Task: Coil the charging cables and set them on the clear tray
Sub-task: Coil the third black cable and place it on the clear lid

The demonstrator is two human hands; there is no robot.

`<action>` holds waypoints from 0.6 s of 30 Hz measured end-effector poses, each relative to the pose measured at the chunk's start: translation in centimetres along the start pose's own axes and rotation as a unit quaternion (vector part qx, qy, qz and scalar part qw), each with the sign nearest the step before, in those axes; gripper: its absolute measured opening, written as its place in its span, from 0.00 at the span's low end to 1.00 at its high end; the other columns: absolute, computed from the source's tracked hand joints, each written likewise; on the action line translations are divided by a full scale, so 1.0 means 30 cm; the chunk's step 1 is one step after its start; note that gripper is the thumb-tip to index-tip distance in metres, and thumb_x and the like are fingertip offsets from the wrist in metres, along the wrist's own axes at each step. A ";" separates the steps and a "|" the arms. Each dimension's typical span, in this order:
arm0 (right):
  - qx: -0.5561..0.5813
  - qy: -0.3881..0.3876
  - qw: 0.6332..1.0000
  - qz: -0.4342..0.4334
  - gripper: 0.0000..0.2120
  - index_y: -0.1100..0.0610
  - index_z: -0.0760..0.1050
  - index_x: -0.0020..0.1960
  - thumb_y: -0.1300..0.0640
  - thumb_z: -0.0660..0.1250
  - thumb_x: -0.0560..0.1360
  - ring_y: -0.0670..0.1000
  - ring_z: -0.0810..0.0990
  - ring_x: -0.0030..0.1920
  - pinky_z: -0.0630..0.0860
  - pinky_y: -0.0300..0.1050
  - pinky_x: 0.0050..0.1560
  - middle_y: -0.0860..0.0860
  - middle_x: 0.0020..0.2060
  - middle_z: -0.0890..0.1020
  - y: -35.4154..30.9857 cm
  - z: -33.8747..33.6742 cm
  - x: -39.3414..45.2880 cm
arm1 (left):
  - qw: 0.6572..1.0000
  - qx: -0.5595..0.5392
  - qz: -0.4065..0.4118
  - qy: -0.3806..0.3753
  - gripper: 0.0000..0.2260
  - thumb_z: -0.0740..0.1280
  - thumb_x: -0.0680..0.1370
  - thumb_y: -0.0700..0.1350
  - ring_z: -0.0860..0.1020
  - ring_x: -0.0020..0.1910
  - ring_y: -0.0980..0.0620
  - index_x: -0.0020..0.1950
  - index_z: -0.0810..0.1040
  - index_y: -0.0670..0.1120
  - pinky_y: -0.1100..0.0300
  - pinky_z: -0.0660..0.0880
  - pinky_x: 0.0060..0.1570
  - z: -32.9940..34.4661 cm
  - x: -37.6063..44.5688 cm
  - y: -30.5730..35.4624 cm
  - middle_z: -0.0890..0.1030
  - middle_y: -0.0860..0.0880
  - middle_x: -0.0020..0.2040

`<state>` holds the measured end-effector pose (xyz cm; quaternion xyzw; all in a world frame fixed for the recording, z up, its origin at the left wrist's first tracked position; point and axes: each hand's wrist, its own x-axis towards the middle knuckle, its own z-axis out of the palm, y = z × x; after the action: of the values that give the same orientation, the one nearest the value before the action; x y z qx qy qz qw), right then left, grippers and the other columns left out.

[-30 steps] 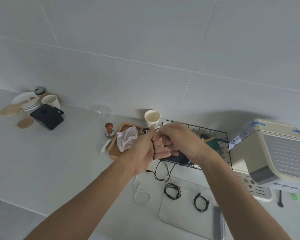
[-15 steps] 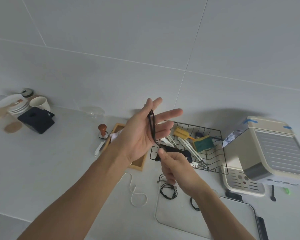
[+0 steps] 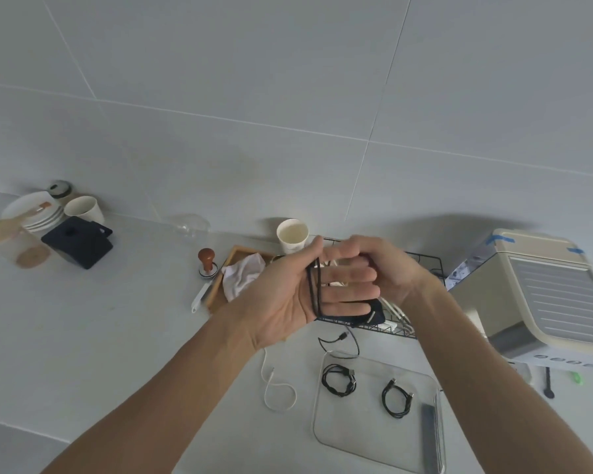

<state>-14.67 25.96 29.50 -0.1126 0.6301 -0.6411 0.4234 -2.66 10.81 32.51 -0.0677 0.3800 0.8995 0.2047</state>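
The left hand (image 3: 288, 295) is held palm up above the counter (image 3: 117, 336) with its fingers straight and spread a little, and a black cable (image 3: 314, 289) is seen wound in loops around those fingers, across the base of them near the palm. The right hand (image 3: 387, 268) is held just behind the left fingertips with its fingers curled, and the cable appears to be pinched there, though the grip itself is hidden by the left fingers. A loose end of the same black cable, with its plug (image 3: 343, 336), is seen hanging below the hands, just above the near edge of the wire basket (image 3: 435, 265). Two coiled black cables are laid on the clear tray (image 3: 374, 453), one (image 3: 339, 379) near its far left corner and the other (image 3: 397, 398) further right, well apart from each other. A white cable (image 3: 276, 388) is left uncoiled on the counter just to the left of the tray. A paper cup (image 3: 292, 236) is stood by the wall behind the hands, a wooden tray (image 3: 220, 289) with a crumpled cloth (image 3: 242, 277) is placed to their left, and a cream appliance (image 3: 545, 289) is seen at the right
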 end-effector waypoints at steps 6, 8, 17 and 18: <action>-0.229 0.082 0.969 -0.041 0.11 0.60 0.78 0.38 0.58 0.64 0.77 0.48 0.63 0.26 0.60 0.42 0.27 0.45 0.23 0.66 -0.144 0.093 -0.047 | 0.991 0.067 -0.024 0.116 0.26 0.55 0.86 0.53 0.82 0.60 0.33 0.70 0.71 0.31 0.39 0.78 0.59 -0.049 0.052 -0.019 0.82 0.34 0.62; -0.266 0.107 0.956 -0.057 0.11 0.63 0.78 0.40 0.58 0.63 0.77 0.48 0.68 0.27 0.66 0.43 0.30 0.46 0.24 0.70 -0.126 0.131 -0.074 | 0.989 0.046 0.007 0.140 0.24 0.54 0.87 0.52 0.86 0.49 0.38 0.70 0.71 0.33 0.40 0.80 0.57 -0.042 0.067 -0.009 0.85 0.36 0.54; -0.124 0.139 0.975 -0.125 0.24 0.64 0.70 0.37 0.48 0.60 0.85 0.51 0.63 0.26 0.63 0.47 0.31 0.50 0.24 0.67 0.120 0.214 -0.205 | 0.983 -0.054 0.136 0.111 0.23 0.54 0.87 0.52 0.87 0.48 0.45 0.76 0.63 0.39 0.54 0.85 0.48 0.033 0.110 0.095 0.85 0.37 0.58; -0.084 0.117 0.985 -0.100 0.27 0.63 0.67 0.35 0.44 0.61 0.84 0.53 0.59 0.27 0.59 0.49 0.31 0.51 0.25 0.64 0.149 0.202 -0.210 | 0.982 -0.052 0.147 0.105 0.23 0.55 0.86 0.52 0.88 0.44 0.48 0.76 0.64 0.39 0.56 0.85 0.43 0.036 0.107 0.104 0.85 0.38 0.57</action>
<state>-4.89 26.65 29.01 -0.1342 0.7126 -0.6336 0.2696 -6.84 10.65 34.43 -0.1157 0.3578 0.9263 0.0257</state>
